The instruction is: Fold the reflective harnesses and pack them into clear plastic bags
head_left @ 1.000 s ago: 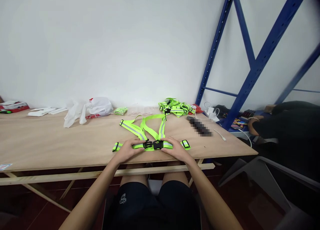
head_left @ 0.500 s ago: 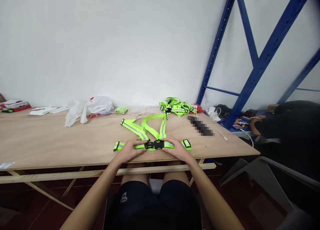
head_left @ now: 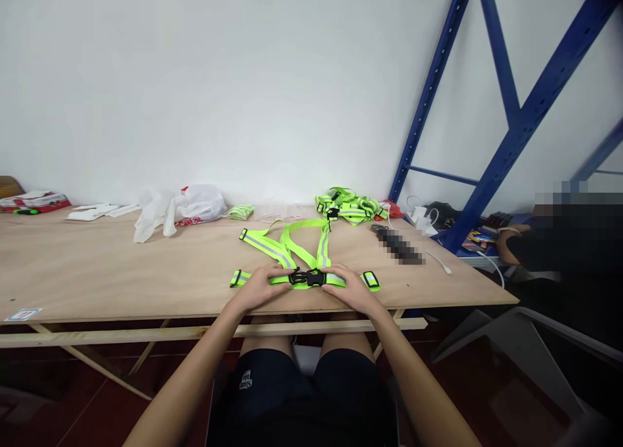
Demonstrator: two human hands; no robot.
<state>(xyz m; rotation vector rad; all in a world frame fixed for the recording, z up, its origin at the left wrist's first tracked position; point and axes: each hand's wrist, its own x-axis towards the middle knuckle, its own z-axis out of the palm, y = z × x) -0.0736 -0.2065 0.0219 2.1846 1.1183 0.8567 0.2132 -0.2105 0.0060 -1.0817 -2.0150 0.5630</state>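
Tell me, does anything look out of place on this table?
The tangled neon-green reflective straps by the white wall look messy compared with the neon-green harness spread in front. No spill shows.

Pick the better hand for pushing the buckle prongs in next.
Left, probably: the left hand is at the pronged half, whose prongs show; the right hand is at the socket half.

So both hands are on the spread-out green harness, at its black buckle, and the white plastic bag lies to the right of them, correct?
Not quite: the head view shows the white plastic bag to the left. The left hand and right hand are indeed on the spread-out green harness, at its black buckle.
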